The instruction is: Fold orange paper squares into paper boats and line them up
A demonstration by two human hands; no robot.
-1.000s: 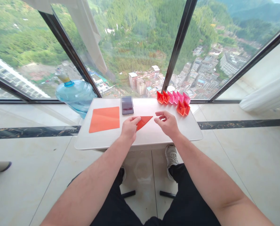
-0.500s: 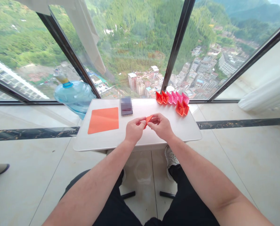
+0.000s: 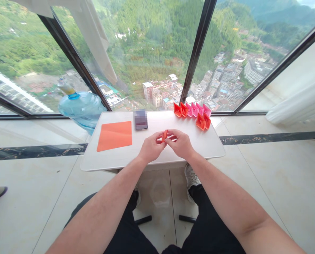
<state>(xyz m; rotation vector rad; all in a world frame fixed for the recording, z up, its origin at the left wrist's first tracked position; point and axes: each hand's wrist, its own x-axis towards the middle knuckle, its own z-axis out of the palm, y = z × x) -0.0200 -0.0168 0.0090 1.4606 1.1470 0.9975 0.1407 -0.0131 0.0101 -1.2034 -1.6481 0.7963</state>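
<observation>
"So, what is being gripped?"
"Between the left hand [image 3: 152, 145] and right hand [image 3: 181, 143], a folded orange piece [image 3: 164, 136] is pinched over the table [image 3: 109, 160]; shaping seems under way."
"And next?"
"Even finger pressure is probably called for; paper shapes [image 3: 194, 110] are grouped beyond."

Forearms [image 3: 108, 195] angled inward, hands [image 3: 151, 147] close together, fingers [image 3: 174, 132] curled

Daylight Pours Through Windows [image 3: 146, 46]

Bright light from ahead washes out the white table [image 3: 120, 155] and the curtain [image 3: 300, 95] at right — shadows are soft, and pale reflections lie on the glossy floor [image 3: 265, 183]. Distant hills [image 3: 273, 21] look hazy in the background. Wide-angle distortion slants the window frames [image 3: 197, 53] and swells the forearms [image 3: 104, 197] toward the lower corners — while coarse pixelation hides much of the phone [image 3: 140, 119].
</observation>
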